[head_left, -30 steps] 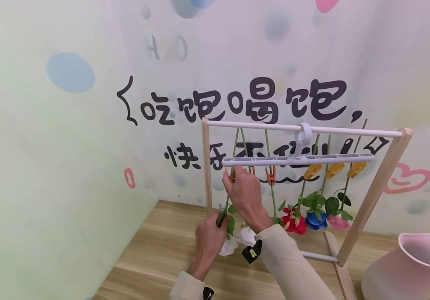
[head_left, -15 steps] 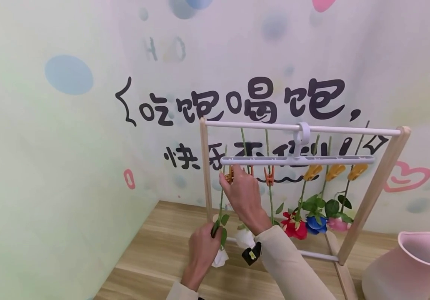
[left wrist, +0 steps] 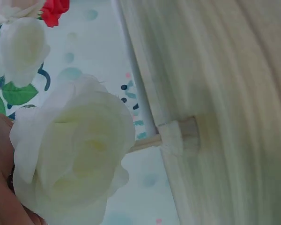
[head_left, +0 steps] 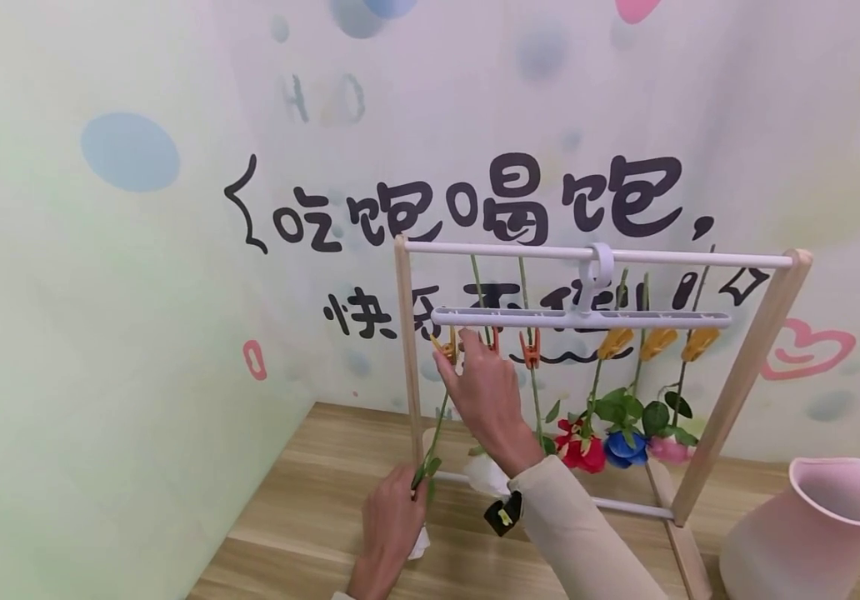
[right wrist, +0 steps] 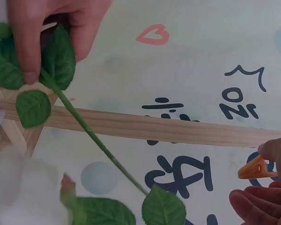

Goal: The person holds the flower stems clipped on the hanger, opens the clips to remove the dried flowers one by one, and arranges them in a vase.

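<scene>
My left hand (head_left: 392, 518) grips the leafy stem of a white rose (left wrist: 77, 150) that hangs head down at the left of the rack; most of the bloom is hidden in the head view. With the thumb and fingers of my right hand (head_left: 492, 402), I pinch a yellow-orange clip (right wrist: 254, 169) at the left end of the white hanger (head_left: 520, 318). The rose's green stem (right wrist: 91, 133) slants past the rack's wooden post in the right wrist view; its far end is hidden behind a leaf. Another white rose (head_left: 487, 475) hangs behind my right wrist.
A red rose (head_left: 583, 450), a blue rose (head_left: 625, 450) and a pink rose (head_left: 670, 450) hang from yellow clips on the right half. The wooden rack (head_left: 745, 383) stands on the wood-grain table (head_left: 287, 517). A pale pink vase (head_left: 790, 533) stands at the right.
My left hand has moved down and left with the white rose, and its stem top has dropped from above the hanger. My right hand stays at the clip.
</scene>
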`<state>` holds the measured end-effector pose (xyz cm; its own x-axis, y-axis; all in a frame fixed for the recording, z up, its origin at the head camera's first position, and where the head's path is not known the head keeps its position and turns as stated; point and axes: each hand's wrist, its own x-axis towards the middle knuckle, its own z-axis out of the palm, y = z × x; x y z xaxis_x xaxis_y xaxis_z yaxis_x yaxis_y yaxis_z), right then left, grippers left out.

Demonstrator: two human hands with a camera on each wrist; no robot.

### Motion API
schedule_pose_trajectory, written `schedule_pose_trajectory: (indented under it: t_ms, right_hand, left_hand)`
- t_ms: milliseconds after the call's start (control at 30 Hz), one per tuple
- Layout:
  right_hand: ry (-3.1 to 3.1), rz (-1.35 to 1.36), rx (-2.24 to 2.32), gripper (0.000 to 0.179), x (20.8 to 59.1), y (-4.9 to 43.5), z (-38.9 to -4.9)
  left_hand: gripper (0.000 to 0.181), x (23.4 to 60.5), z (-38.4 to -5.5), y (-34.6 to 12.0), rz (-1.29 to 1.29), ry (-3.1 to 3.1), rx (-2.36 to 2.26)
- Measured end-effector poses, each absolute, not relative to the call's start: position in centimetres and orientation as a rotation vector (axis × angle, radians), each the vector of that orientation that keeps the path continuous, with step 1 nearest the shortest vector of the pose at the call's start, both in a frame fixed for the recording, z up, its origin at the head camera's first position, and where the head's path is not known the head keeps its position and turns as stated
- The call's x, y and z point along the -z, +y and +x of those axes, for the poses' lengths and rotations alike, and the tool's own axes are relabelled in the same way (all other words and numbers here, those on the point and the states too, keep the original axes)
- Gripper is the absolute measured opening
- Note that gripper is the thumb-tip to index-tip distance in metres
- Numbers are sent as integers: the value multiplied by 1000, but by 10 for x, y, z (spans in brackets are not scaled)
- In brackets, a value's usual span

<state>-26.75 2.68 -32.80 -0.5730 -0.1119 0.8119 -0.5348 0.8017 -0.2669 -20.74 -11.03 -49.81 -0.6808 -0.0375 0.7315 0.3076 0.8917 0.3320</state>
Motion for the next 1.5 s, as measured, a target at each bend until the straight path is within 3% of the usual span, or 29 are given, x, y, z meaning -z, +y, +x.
schedule_pose_trajectory:
  t_ms: [667,1100,1267,1400,1500]
  right_hand:
    - [-1931,486,-429,42,334,88,-219]
    - [-1870,428,-388,56,363,138,-177]
    - [-1971,444,-342,62,375,149,-165]
    - [-2056,466,-326,62,383,155,-158]
    - [-2073,479,-313,61,390,158,-155]
  left_hand:
    - [24,525,-198,-117,-354,-2164,324]
    - [12,526,-183,-126,-563,-2091,216]
    - [16,524,-181,-122,-630,-2042,215]
    - [8,524,-178,-120,-637,-2010,182]
    - [15,524,-177,-119,-630,-2012,156]
